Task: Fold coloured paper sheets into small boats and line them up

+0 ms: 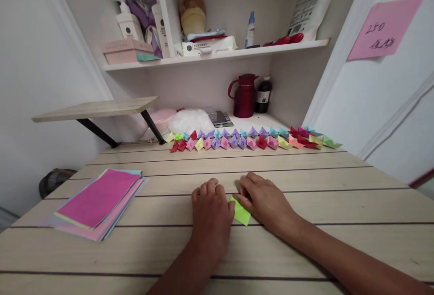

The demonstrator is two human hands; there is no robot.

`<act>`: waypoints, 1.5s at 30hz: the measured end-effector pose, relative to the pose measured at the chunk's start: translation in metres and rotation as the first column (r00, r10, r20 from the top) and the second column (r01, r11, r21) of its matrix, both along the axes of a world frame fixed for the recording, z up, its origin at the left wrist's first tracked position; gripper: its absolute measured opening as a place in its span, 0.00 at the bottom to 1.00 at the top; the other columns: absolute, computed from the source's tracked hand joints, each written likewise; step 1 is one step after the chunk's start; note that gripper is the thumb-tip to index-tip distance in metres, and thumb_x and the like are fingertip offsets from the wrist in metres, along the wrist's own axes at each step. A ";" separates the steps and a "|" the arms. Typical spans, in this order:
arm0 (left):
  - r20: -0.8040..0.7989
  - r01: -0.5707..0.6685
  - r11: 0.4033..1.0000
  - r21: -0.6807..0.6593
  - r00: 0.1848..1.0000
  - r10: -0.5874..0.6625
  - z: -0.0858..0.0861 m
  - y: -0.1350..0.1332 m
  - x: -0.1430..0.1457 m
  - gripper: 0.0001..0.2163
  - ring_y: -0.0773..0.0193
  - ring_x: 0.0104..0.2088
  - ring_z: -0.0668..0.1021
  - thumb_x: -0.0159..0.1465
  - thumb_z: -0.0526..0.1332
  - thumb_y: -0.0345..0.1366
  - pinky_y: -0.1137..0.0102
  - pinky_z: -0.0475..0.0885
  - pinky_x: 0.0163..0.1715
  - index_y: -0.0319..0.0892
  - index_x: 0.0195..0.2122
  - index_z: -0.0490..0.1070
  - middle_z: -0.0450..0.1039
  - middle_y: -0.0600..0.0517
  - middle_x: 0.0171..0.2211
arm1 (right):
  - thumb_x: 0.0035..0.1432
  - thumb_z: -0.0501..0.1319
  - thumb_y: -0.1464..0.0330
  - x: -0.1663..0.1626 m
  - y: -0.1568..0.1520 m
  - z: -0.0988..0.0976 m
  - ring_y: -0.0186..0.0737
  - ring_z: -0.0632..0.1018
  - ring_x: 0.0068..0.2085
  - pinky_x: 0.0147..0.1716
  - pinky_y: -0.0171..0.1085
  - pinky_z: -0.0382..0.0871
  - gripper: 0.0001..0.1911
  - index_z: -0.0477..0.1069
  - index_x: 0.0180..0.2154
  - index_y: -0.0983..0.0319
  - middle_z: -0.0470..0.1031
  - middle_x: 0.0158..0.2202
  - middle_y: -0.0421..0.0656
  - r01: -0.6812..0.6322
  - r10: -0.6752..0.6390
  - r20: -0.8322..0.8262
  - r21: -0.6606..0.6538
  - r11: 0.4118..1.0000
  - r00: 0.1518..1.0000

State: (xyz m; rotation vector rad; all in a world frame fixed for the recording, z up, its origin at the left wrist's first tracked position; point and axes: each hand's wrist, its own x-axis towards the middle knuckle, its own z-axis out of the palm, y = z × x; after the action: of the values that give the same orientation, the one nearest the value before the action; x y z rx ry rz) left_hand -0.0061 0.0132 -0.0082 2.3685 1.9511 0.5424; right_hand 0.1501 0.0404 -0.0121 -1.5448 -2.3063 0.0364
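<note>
A small folded piece of bright green paper [241, 212] lies on the wooden table [305, 204] between my hands. My left hand [210, 211] rests knuckles-up on its left part, fingers curled down and pressed together over the paper. My right hand [262, 200] presses on the paper's upper right edge, fingers bent and close together. Most of the paper is hidden under both hands.
A stack of coloured paper sheets [98, 202], magenta on top, lies at the left. Two rows of several small folded paper boats [251, 139] run along the far side. Behind stand a dark red jug [244, 96], a bottle [263, 95] and shelves with clutter. A pink note [384, 28] hangs on the right wall.
</note>
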 end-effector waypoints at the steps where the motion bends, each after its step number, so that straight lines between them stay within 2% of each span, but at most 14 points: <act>1: 0.005 0.001 1.000 -0.006 1.000 0.000 0.000 0.000 -0.001 0.12 0.49 0.54 0.67 0.61 0.59 0.35 0.52 0.59 0.53 0.39 0.46 0.67 0.67 0.42 0.54 | 0.61 0.57 0.62 0.002 0.001 -0.001 0.42 0.72 0.34 0.35 0.40 0.62 0.09 0.68 0.32 0.59 0.71 0.33 0.43 -0.016 0.016 -0.031 -0.011 1.000 0.999; 4: 0.034 0.000 1.000 -0.011 0.999 0.000 0.001 0.002 -0.003 0.10 0.51 0.52 0.69 0.60 0.60 0.35 0.53 0.59 0.52 0.42 0.42 0.67 0.69 0.45 0.51 | 0.60 0.58 0.67 0.009 0.004 -0.003 0.42 0.74 0.38 0.39 0.40 0.64 0.04 0.68 0.39 0.58 0.72 0.39 0.43 -0.129 0.119 -0.181 -0.045 0.991 0.976; 8: 0.061 -0.008 1.000 0.011 0.998 0.007 0.001 0.004 -0.004 0.07 0.52 0.49 0.69 0.60 0.62 0.36 0.53 0.59 0.51 0.44 0.39 0.67 0.71 0.48 0.45 | 0.59 0.58 0.71 0.020 0.001 -0.001 0.41 0.74 0.43 0.44 0.42 0.66 0.13 0.68 0.47 0.56 0.71 0.46 0.44 -0.212 0.199 -0.310 -0.009 0.977 0.930; 13: 0.055 0.009 0.999 0.043 0.998 -0.011 -0.001 0.002 -0.004 0.07 0.54 0.47 0.69 0.59 0.63 0.37 0.54 0.59 0.50 0.45 0.38 0.67 0.71 0.50 0.43 | 0.64 0.52 0.71 0.024 -0.019 0.009 0.46 0.73 0.47 0.46 0.46 0.65 0.13 0.72 0.46 0.56 0.73 0.47 0.47 -0.251 0.281 -0.175 0.173 0.952 0.944; 17: 0.032 0.024 0.996 0.082 0.999 -0.027 -0.001 0.000 -0.007 0.06 0.55 0.45 0.69 0.60 0.62 0.36 0.55 0.60 0.48 0.45 0.37 0.66 0.70 0.50 0.42 | 0.66 0.51 0.70 0.019 -0.033 0.005 0.47 0.74 0.45 0.45 0.47 0.65 0.15 0.73 0.48 0.56 0.76 0.45 0.47 -0.421 0.423 0.008 0.115 0.900 0.906; 19: 0.046 0.030 0.996 0.078 0.998 -0.034 0.000 -0.001 -0.010 0.06 0.56 0.44 0.70 0.61 0.62 0.37 0.57 0.61 0.47 0.45 0.37 0.66 0.70 0.51 0.41 | 0.67 0.49 0.70 0.018 -0.036 0.001 0.48 0.73 0.46 0.46 0.48 0.65 0.16 0.71 0.50 0.56 0.76 0.46 0.48 -0.447 0.445 0.046 0.081 0.891 0.894; 23: 0.100 0.046 0.998 0.051 0.994 -0.051 0.000 0.000 -0.018 0.08 0.57 0.44 0.70 0.59 0.64 0.38 0.59 0.61 0.46 0.44 0.34 0.65 0.70 0.52 0.40 | 0.66 0.50 0.69 0.016 -0.036 0.002 0.47 0.73 0.45 0.44 0.45 0.67 0.14 0.72 0.47 0.56 0.76 0.44 0.48 -0.400 0.403 -0.070 0.051 0.915 0.912; 25: 0.127 0.058 0.997 0.042 0.990 -0.063 -0.002 0.002 -0.020 0.09 0.57 0.44 0.70 0.58 0.65 0.39 0.59 0.60 0.47 0.44 0.33 0.65 0.69 0.52 0.40 | 0.66 0.51 0.66 0.013 -0.031 0.006 0.44 0.74 0.41 0.40 0.42 0.68 0.12 0.73 0.39 0.58 0.76 0.38 0.46 -0.347 0.344 -0.176 0.014 0.938 0.922; 28: 0.152 0.080 0.996 0.036 0.985 -0.085 -0.002 0.004 -0.022 0.09 0.57 0.45 0.69 0.58 0.65 0.39 0.58 0.59 0.48 0.45 0.33 0.65 0.69 0.53 0.40 | 0.63 0.55 0.65 0.004 -0.019 0.010 0.41 0.73 0.32 0.33 0.39 0.67 0.11 0.68 0.28 0.59 0.73 0.28 0.42 -0.230 0.213 -0.247 -0.042 0.972 0.945; 31: 0.159 0.092 0.995 0.027 0.983 -0.095 -0.002 0.004 -0.024 0.09 0.57 0.45 0.69 0.58 0.65 0.39 0.58 0.59 0.47 0.44 0.33 0.65 0.69 0.53 0.40 | 0.57 0.58 0.70 -0.003 -0.006 0.011 0.39 0.72 0.30 0.30 0.36 0.65 0.01 0.66 0.33 0.59 0.70 0.28 0.40 -0.209 0.173 -0.259 -0.116 0.971 0.950; 35: 0.181 0.138 0.990 0.012 0.974 -0.138 -0.002 0.005 -0.030 0.10 0.57 0.46 0.69 0.58 0.65 0.42 0.59 0.58 0.48 0.45 0.34 0.65 0.69 0.54 0.41 | 0.51 0.59 0.75 0.002 0.004 0.017 0.40 0.72 0.40 0.40 0.38 0.67 0.19 0.66 0.46 0.59 0.68 0.42 0.44 -0.318 0.261 -0.241 -0.241 0.917 0.935; 39: 0.200 0.151 0.988 0.016 0.968 -0.151 -0.004 0.005 -0.034 0.11 0.57 0.47 0.69 0.58 0.64 0.44 0.60 0.58 0.48 0.46 0.35 0.65 0.70 0.54 0.41 | 0.48 0.59 0.77 0.009 0.006 0.025 0.39 0.72 0.41 0.41 0.37 0.67 0.14 0.68 0.39 0.59 0.65 0.45 0.44 -0.364 0.294 -0.240 -0.343 0.866 0.925; 42: 0.204 0.147 0.989 0.033 0.967 -0.151 -0.005 0.004 -0.034 0.12 0.57 0.47 0.70 0.56 0.66 0.43 0.60 0.58 0.48 0.46 0.34 0.66 0.71 0.54 0.41 | 0.48 0.60 0.76 0.008 0.006 0.026 0.42 0.71 0.42 0.41 0.39 0.66 0.09 0.68 0.33 0.60 0.66 0.41 0.44 -0.331 0.266 -0.225 -0.333 0.883 0.937; 45: 0.225 0.146 0.988 0.057 0.962 -0.155 -0.007 0.004 -0.034 0.11 0.57 0.47 0.71 0.56 0.67 0.42 0.59 0.58 0.49 0.46 0.34 0.66 0.72 0.54 0.41 | 0.48 0.61 0.75 0.007 0.005 0.021 0.41 0.71 0.38 0.37 0.38 0.65 0.05 0.69 0.30 0.60 0.67 0.36 0.43 -0.312 0.229 -0.267 -0.329 0.891 0.936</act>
State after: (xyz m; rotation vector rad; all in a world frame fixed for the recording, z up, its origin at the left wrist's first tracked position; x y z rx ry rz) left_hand -0.0396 0.0174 -0.0154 2.3304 1.6640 0.8108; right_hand 0.1568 0.0455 0.0088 -1.2739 -2.4055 0.7167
